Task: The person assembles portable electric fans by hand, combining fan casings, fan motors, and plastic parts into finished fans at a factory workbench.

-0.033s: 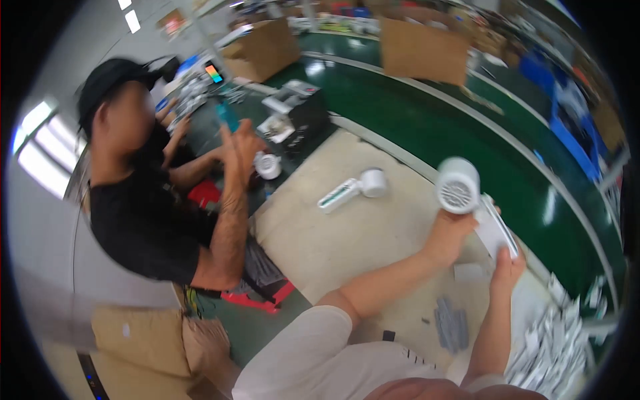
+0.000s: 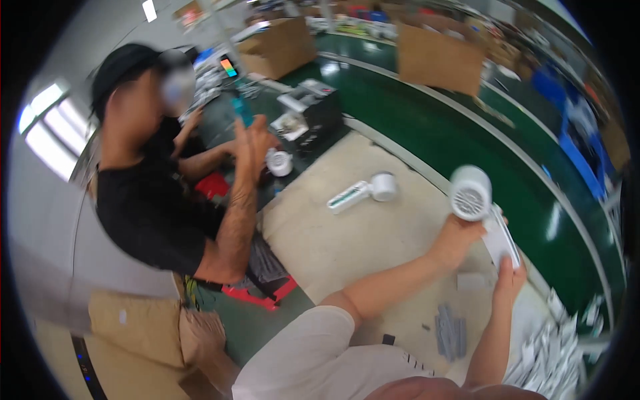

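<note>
Both my hands hold a white handheld fan [image 2: 471,193] above the right side of the pale tabletop. Its round head has a slotted grille facing me and sits at the upper end of a flat handle. Fingers of my left hand [image 2: 459,239] are closed round the handle just below the head. My right hand [image 2: 509,275] grips the handle's lower end, thumb along its face. A second white fan [image 2: 383,187] lies on the table to the left, a green strip showing along its handle.
Grey strips [image 2: 451,333] and a pale block [image 2: 472,281] lie near my right forearm, beside a heap of silvery-white pieces [image 2: 550,350]. A green conveyor [image 2: 373,93] curves behind the table [image 2: 313,220]. At left, a co-worker in black [image 2: 153,213] holds a teal tool [image 2: 243,113] over another fan.
The whole view has shifted a little, so most things appear slightly farther right. The fan stays in both my hands, its pose nearly the same.
</note>
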A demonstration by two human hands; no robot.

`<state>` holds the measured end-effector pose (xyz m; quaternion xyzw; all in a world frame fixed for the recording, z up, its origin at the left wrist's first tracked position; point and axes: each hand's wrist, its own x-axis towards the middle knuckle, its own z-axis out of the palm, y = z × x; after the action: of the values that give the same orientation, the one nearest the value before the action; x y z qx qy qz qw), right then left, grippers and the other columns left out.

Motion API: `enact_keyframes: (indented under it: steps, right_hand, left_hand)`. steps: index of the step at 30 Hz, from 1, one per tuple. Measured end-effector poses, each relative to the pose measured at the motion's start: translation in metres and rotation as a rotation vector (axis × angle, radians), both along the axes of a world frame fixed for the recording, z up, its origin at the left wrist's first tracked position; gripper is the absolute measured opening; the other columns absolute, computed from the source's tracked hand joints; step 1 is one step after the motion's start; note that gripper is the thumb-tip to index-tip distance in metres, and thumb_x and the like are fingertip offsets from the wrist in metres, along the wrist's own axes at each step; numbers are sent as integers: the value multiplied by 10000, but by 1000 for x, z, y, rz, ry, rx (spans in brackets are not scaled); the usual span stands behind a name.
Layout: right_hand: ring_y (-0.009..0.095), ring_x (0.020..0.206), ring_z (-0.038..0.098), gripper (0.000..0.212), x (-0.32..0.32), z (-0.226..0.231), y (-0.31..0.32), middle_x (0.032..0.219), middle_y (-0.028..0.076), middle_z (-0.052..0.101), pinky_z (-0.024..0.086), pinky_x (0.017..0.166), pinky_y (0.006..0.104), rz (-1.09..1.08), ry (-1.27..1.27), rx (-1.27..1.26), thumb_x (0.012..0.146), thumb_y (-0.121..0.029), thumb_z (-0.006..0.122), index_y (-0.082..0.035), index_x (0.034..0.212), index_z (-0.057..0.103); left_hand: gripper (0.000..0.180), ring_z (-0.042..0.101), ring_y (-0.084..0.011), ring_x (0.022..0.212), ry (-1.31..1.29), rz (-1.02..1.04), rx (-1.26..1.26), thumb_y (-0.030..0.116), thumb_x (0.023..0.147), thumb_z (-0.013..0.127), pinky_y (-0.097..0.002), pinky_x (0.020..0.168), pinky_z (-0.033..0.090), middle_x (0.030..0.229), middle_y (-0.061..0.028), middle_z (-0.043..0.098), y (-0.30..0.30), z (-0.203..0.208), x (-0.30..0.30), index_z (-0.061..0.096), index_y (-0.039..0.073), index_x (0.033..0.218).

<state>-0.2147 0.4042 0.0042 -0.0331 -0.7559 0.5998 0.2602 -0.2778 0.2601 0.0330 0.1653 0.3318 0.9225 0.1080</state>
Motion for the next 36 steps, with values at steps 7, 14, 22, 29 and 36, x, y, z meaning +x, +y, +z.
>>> enact_keyframes:
  steps: [7,14,22,29,36]
  right_hand:
    - [128,676,475,354,58,29,15,793,28,519,376,586,235,383,-386,492,736,-70,599,-40,1083,534]
    - [107,649,489,208,114,-43,47,697,10,509,389,587,241,509,-1250,-385,776,-159,591,-38,944,568]
    - [136,649,472,342,121,2,-54,716,37,514,382,584,260,580,-483,-1302,813,-298,562,-20,1012,560]
    - [161,649,457,474,133,-27,-21,734,62,519,376,581,277,454,360,-1895,845,-420,535,-4,1072,553]
    - [121,650,355,319,154,-78,-9,751,-15,405,325,576,251,565,-64,-1699,907,-315,459,-104,1139,516]
  left_hand:
    - [297,594,-302,799,667,231,-1510,112,710,589,-392,816,447,801,-148,615,-99,-4,-14,561,58,1001]
    - [244,591,-261,739,547,466,-2093,141,668,644,-380,803,385,775,-96,614,-174,-51,-41,587,95,900]
    - [354,517,-236,910,562,723,-2008,143,649,674,-474,918,307,874,-64,541,-173,-84,-41,581,138,990]
    - [444,463,-257,973,543,791,-2017,163,628,683,-564,984,201,916,-69,543,-165,-87,-33,563,148,1055]
    - [380,443,-285,945,629,889,-1966,135,629,668,-573,956,228,861,-64,516,-171,-88,-40,593,126,1002]
